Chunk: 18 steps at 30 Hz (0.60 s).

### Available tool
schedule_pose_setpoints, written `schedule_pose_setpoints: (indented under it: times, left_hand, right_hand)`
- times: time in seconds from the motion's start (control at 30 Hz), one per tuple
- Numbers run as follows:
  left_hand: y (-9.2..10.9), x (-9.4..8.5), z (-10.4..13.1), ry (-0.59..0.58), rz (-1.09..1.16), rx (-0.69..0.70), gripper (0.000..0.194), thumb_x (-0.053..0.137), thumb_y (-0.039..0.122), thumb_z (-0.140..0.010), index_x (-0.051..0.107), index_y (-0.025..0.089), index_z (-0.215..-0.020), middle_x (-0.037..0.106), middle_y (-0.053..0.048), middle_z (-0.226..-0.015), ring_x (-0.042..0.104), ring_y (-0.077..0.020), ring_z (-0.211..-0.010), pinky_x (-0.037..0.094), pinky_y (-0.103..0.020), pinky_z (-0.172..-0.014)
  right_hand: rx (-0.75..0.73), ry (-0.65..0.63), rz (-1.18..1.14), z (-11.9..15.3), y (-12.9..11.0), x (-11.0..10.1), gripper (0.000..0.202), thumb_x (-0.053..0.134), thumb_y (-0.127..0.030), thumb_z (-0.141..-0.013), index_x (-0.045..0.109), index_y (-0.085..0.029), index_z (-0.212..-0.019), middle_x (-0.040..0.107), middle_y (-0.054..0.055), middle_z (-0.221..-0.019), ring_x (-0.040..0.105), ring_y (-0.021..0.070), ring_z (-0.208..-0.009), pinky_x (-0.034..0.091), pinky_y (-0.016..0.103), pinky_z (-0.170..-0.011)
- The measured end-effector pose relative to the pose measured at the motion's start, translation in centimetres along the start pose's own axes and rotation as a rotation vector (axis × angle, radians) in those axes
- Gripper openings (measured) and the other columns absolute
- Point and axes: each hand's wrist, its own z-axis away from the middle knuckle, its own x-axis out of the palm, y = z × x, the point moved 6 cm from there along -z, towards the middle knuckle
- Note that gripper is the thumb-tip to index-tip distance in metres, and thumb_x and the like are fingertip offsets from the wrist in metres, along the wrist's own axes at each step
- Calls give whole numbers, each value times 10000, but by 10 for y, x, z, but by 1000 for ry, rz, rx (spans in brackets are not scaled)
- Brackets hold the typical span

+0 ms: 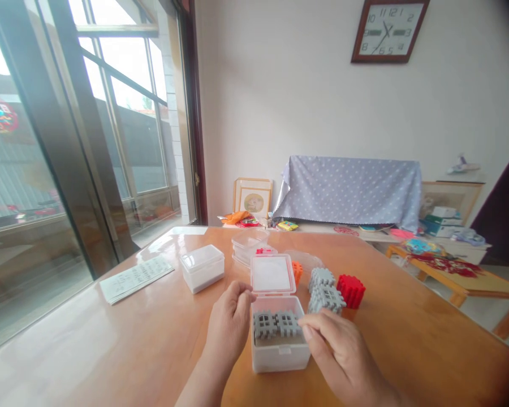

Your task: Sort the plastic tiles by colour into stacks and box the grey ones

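Observation:
A clear plastic box (280, 359) stands in front of me, its hinged lid (273, 275) tipped back. Inside lie grey interlocking blocks (276, 324) with window cut-outs. My left hand (231, 316) is closed, its curled fingertips at the box's left back corner beside the hinge. On the other side my right hand (343, 353) has thumb and forefinger brought together at the right rim, close to the grey blocks; what they pinch, if anything, is hidden. Just beyond that hand are stacked grey blocks (326, 297) and a red block stack (351, 291).
A closed plastic box (202, 268) sits to the left, near a stack of written paper sheets (136, 277). Behind the open lid are clear containers (249, 243) and an orange block (297, 272). The wooden table (161, 339) narrows toward a cloth-covered object (350, 189) by the wall.

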Motion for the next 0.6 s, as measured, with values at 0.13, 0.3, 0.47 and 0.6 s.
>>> schedule_pose_setpoints:
  times: [0.13,0.3,0.47,0.6]
  left_hand:
    - [-1,6,3,9,22,5,137,466,296,-918,598,262,-903,723,24,-896,644,-206,-877,421,-313,-790]
    - [-1,14,5,2,37,25,154,441,235,-900,591,256,-929,728,18,-930,648,-190,-835,439,-302,-750]
    - [1,17,4,12,-10,114,140,462,232,-885,593,239,-935,726,-17,-947,664,-213,-884,470,-331,-782]
    - [3,14,3,63,-37,145,146,478,260,-903,600,239,-981,732,-32,-991,675,-225,-937,484,-355,-821]
  right_hand:
    - [-27,111,-19,7,-1,-13,152,486,-180,-977,628,-219,-1014,616,14,-780,596,175,-703,456,297,-684]
    - [-47,190,-23,8,-8,-21,195,463,-170,-976,645,-223,-1020,650,22,-786,627,182,-724,496,304,-711]
    - [77,308,-27,14,1,-30,220,471,-260,-996,690,-250,-977,683,44,-801,643,208,-741,507,339,-744]
    - [369,632,-168,21,34,-62,309,457,-416,-1021,698,-233,-956,510,-19,-604,502,164,-569,426,299,-604]
